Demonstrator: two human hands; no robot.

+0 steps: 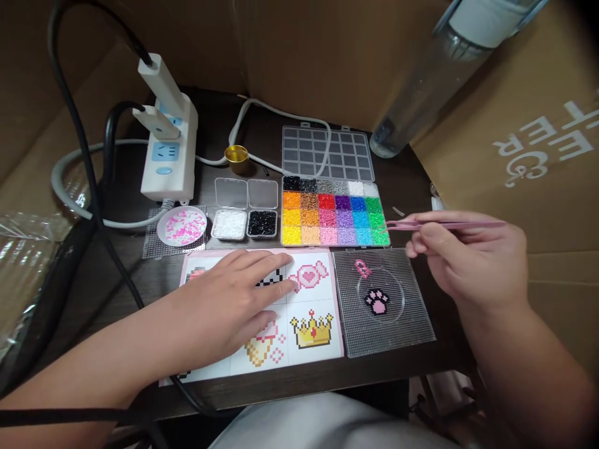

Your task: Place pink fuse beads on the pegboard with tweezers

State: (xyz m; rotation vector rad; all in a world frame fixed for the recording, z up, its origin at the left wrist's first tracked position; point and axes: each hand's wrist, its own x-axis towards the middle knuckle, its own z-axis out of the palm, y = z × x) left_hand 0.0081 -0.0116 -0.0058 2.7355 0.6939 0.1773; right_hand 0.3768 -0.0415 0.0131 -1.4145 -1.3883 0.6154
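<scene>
My left hand lies flat with fingers spread on a sheet of pixel patterns, its fingertips beside the pink candy picture. Pink tweezers are pinched in my right hand, level above the table. Their tips point left, at the right edge of the sorted bead box; whether they hold a bead is too small to tell. Below them is a clear pegboard bearing a black-and-pink paw and a small pink bead piece.
A small box of white beads, one of black beads and a dish of pink and white beads stand left. Behind are a gold cup, a power strip and a clear bottle. Black cables hang at left.
</scene>
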